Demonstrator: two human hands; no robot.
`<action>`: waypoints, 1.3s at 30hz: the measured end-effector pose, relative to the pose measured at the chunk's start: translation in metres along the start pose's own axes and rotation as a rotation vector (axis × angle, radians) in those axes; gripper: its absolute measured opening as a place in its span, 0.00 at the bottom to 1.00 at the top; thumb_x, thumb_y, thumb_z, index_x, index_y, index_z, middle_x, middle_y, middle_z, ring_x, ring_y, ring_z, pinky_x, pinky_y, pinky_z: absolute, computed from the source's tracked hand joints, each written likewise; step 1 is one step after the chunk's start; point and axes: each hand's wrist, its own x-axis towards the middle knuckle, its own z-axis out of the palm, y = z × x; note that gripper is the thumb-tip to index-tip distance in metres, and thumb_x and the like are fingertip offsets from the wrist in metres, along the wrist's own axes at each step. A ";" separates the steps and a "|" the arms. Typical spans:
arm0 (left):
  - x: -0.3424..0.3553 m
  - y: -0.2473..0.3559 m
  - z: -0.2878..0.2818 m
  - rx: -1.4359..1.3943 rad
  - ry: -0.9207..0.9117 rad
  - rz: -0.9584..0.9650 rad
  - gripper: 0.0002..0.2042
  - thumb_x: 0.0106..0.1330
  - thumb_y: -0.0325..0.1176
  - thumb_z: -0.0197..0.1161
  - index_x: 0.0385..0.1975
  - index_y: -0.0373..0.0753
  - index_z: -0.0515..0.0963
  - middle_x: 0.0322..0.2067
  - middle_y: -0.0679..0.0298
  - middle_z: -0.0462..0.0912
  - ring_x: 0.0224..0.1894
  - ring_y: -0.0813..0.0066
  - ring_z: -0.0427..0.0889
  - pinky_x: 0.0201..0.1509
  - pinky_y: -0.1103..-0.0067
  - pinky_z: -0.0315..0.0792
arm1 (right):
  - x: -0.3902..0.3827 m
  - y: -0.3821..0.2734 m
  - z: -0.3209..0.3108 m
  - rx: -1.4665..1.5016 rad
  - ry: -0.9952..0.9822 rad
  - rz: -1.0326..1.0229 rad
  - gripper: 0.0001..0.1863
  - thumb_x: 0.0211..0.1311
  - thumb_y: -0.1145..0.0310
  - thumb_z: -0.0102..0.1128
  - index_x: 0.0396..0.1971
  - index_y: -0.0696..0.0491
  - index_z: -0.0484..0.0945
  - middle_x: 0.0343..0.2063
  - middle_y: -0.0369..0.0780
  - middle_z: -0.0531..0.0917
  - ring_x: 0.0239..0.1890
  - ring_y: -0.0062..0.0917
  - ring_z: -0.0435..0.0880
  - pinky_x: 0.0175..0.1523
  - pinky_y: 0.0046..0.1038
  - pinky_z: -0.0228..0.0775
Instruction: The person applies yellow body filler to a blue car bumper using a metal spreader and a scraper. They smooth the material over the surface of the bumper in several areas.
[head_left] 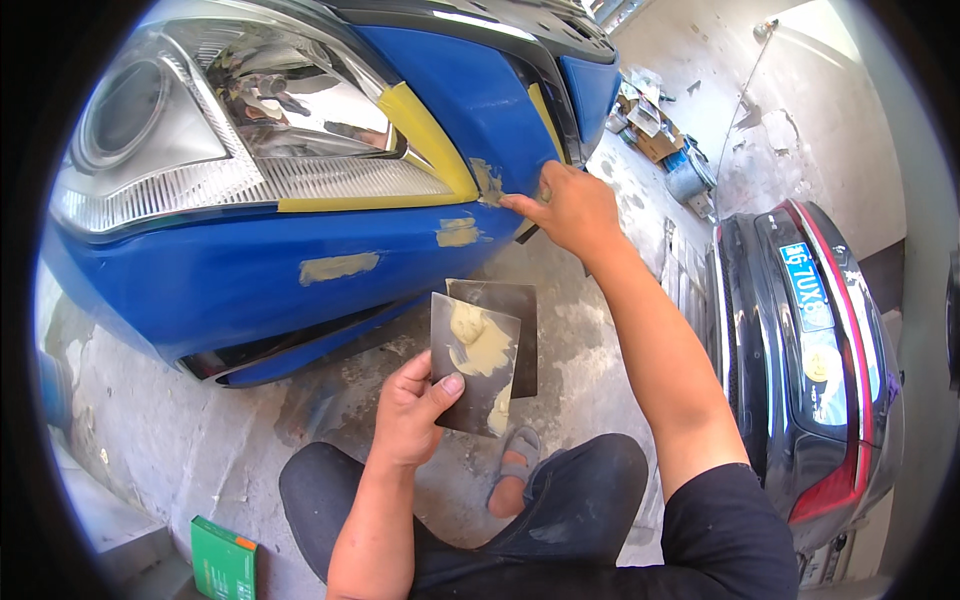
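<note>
In the head view, the right hand (580, 205) is at the corner patch (487, 180) of pale paste, where the yellow tape (430, 140) comes to a point below the headlight (260, 110). Its thumb is extended and its fingers are curled; whether they grip a spreader cannot be told. The left hand (412, 405) is closed on the lower left edge of a dark front plate (475, 402), thumb on top. The paste (484, 345) is heaped toward that plate's upper edge, with a smaller dab at its lower right corner. A dark rear plate (527, 345) sits behind, partly covered.

The step in hand appears to be spreading paste on the blue bumper (250, 260), which bears 2 more smears: a middle patch (458, 232) and a left patch (338, 267) below the tape's lower strip. Doing it well probably calls for light, even strokes, thin feathered edges and little paste over the tape line. Holding the front plate close and level should limit drips.

As for writing, a blue number plate (806, 287) on the dark car (740, 300) carries white characters, and a green box (223, 560) on the floor has faint print, too small to make out.
</note>
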 end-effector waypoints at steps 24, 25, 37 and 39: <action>-0.009 0.008 -0.003 0.012 -0.013 0.009 0.19 0.64 0.26 0.62 0.54 0.30 0.73 0.47 0.60 0.81 0.49 0.76 0.79 0.55 0.78 0.71 | 0.021 -0.042 -0.014 -0.030 0.267 -0.179 0.26 0.47 0.46 0.71 0.17 0.53 0.69 0.16 0.40 0.77 0.21 0.38 0.79 0.25 0.36 0.70; -0.008 0.008 -0.003 0.011 -0.015 0.009 0.19 0.64 0.26 0.62 0.54 0.30 0.73 0.47 0.60 0.81 0.49 0.76 0.79 0.55 0.78 0.71 | 0.025 -0.047 -0.021 -0.033 0.300 -0.201 0.26 0.47 0.46 0.71 0.17 0.53 0.69 0.16 0.40 0.77 0.21 0.38 0.79 0.25 0.35 0.69; -0.010 0.006 -0.005 0.026 -0.013 0.012 0.19 0.64 0.27 0.62 0.54 0.30 0.73 0.47 0.61 0.81 0.49 0.76 0.78 0.56 0.78 0.70 | -0.014 -0.029 0.036 0.020 0.229 0.118 0.29 0.46 0.43 0.71 0.14 0.54 0.71 0.14 0.43 0.77 0.18 0.39 0.77 0.23 0.35 0.68; -0.010 0.005 -0.007 0.037 -0.012 0.010 0.19 0.64 0.26 0.62 0.54 0.30 0.73 0.47 0.61 0.81 0.49 0.76 0.78 0.56 0.78 0.70 | -0.021 -0.028 0.046 0.173 0.189 0.245 0.31 0.47 0.42 0.71 0.14 0.55 0.69 0.12 0.43 0.74 0.15 0.34 0.74 0.23 0.32 0.67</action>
